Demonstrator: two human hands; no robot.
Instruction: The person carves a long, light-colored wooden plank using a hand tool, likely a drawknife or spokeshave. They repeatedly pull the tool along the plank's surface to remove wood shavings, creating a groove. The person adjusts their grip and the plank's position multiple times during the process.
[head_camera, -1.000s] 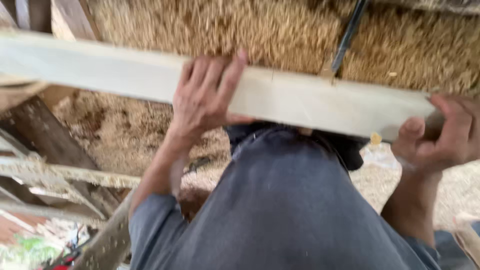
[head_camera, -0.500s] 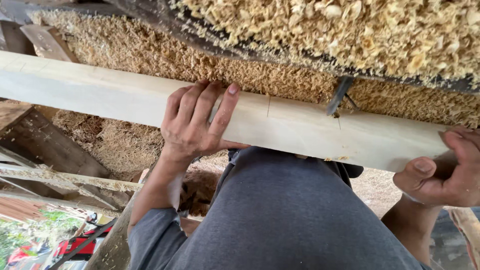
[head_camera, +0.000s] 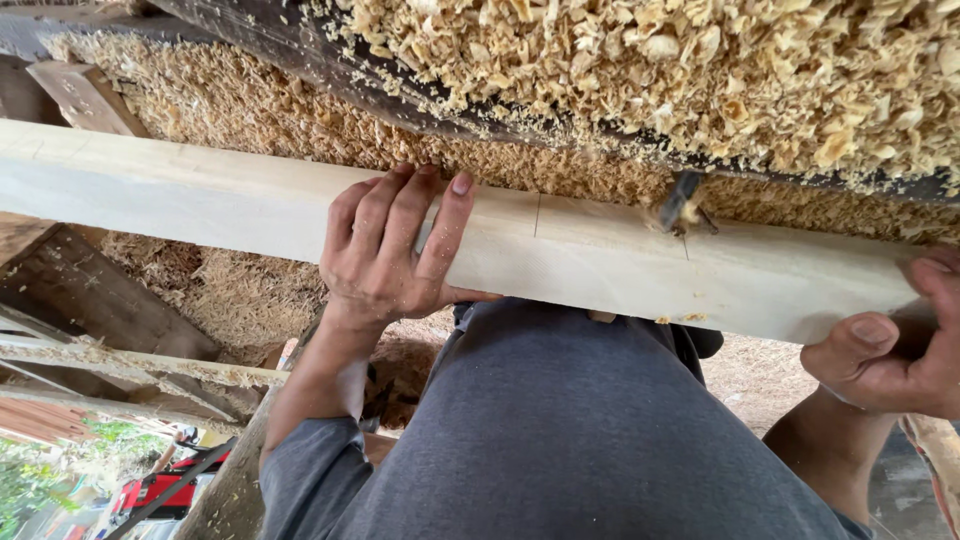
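Pale, freshly planed wood: a long plank (head_camera: 600, 262) lying across a knee clothed in grey fabric (head_camera: 560, 430), running from far beyond the left hand to the right hand's grip. Left hand (head_camera: 395, 250) pressed flat on the plank's top face, fingers (head_camera: 445, 225) spread narrow and reaching over the far edge, thumb tucked under the near edge; gripping the plank, sleeve of grey cloth at the wrist. Right hand (head_camera: 890, 345) closed around the plank's end, thumb (head_camera: 860, 335) raised on the near side, remaining fingers curled over the end and partly out of view. Two thin pencil lines (head_camera: 537, 215) drawn across the plank between the hands, nearer the left one. Just beyond the plank, between the two hands and closer to the right, a small dark metal tool (head_camera: 680, 200) standing tilted against the far edge, its type impossible to tell. Below the left forearm, weathered timber beams (head_camera: 110, 300) and a strip of rough lath. Further off, past both hands, a bench (head_camera: 300, 50) of dark wood heaped with curly yellow wood shavings (head_camera: 650, 70). More shavings (head_camera: 230, 120) banked behind the plank, beyond the left hand.
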